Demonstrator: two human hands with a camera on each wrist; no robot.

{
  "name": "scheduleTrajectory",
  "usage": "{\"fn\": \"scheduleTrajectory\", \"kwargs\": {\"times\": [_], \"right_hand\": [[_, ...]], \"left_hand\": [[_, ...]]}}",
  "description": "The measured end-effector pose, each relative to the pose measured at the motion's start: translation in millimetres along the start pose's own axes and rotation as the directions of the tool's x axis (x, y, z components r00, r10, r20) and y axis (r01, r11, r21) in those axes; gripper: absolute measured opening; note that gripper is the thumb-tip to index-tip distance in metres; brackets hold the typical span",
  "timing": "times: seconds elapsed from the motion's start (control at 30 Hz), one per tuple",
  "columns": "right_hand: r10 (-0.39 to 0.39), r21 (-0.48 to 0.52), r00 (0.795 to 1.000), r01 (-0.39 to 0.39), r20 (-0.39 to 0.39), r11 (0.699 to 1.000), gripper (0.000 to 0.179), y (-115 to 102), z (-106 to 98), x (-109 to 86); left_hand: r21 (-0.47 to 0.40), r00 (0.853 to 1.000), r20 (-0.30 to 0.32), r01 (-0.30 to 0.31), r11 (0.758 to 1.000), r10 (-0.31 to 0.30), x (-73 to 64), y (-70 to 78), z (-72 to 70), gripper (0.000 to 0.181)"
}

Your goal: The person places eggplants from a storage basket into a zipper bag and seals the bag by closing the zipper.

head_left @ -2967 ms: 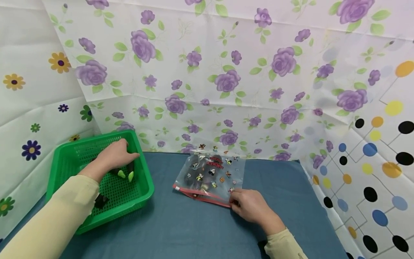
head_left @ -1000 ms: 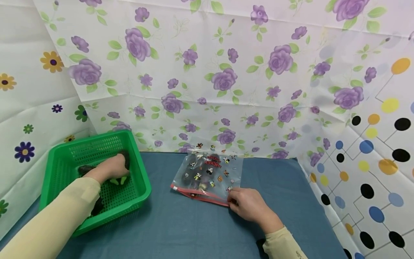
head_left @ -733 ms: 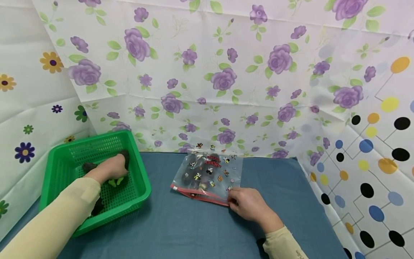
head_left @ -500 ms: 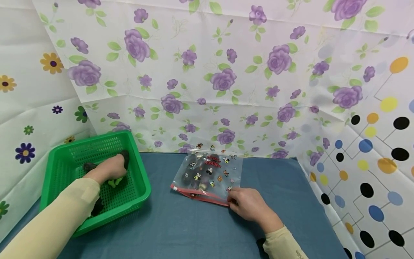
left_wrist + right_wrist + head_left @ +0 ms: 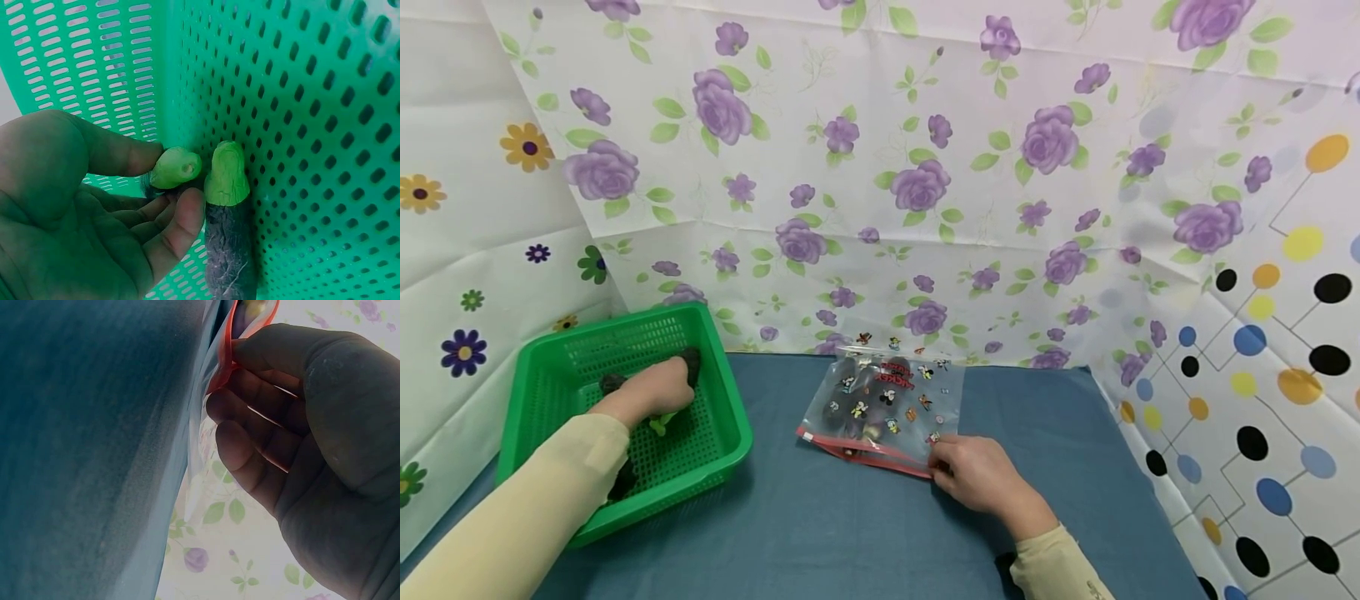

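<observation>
My left hand reaches down inside the green basket. In the left wrist view, its thumb and fingers pinch a dark eggplant just by the light green cap; most of that eggplant is hidden behind the fingers. Another eggplant, with a wrinkled dark body and green cap, lies right beside my fingertips. On the table, my right hand pinches the near right corner of a clear zip bag at its red zip edge. Several dark, roundish things show through the printed plastic.
More dark things lie in the basket, one beneath my left sleeve and one behind the wrist. A blue cloth covers the table. Flowered sheeting stands behind it, and dotted sheeting on the right.
From above the basket, my left hand has gone down among the eggplants. Their green caps have shifted slightly left. The right hand keeps its hold on the bag corner.
</observation>
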State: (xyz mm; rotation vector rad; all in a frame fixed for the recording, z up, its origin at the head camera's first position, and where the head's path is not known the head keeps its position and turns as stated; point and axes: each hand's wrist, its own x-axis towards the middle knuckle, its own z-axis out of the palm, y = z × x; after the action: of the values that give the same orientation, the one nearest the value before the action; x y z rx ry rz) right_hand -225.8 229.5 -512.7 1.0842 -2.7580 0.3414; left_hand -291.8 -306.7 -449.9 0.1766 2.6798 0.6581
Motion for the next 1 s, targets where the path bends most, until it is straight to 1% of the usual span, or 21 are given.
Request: {"fn": "scheduleTrajectory", "kwargs": {"times": [0.3, 0.5, 0.63, 0.8, 0.9, 1.0], "right_hand": [[0.004, 0.005, 1.0, -0.004, -0.004, 1.0, 0.013, -0.5, 0.9, -0.3], [0.01, 0.001, 1.0, -0.01, -0.001, 1.0, 0.013, 0.0, 1.3, -0.6], [0.011, 0.0, 1.0, -0.011, -0.003, 1.0, 0.013, 0.1, 1.3, -0.6], [0.006, -0.002, 1.0, -0.006, -0.004, 1.0, 0.013, 0.0, 1.7, -0.4], [0.005, -0.004, 1.0, -0.005, -0.004, 1.0, 0.012, -0.1, 2.1, -0.3], [0.003, -0.005, 1.0, -0.003, -0.007, 1.0, 0.012, 0.0, 2.3, -0.1]], "left_hand": [[0.003, 0.999, -0.034, -0.041, 0.999, 0.041, -3.7, 2.3, -1.7, 0.034], [-0.01, 0.999, -0.04, -0.036, 0.999, 0.036, -3.7, 4.3, -3.8, 0.031], [-0.029, 0.997, -0.064, -0.033, 0.999, 0.031, -3.4, 6.5, -5.8, 0.026], [-0.043, 0.995, -0.093, -0.033, 0.998, 0.029, -8.8, 12.4, -8.7, 0.019], [-0.044, 0.994, -0.11, -0.032, 0.999, 0.027, -13.1, 18.2, -9.5, 0.019], [-0.039, 0.991, -0.129, -0.029, 0.999, 0.024, -16.8, 25.1, -10.0, 0.022]]}}
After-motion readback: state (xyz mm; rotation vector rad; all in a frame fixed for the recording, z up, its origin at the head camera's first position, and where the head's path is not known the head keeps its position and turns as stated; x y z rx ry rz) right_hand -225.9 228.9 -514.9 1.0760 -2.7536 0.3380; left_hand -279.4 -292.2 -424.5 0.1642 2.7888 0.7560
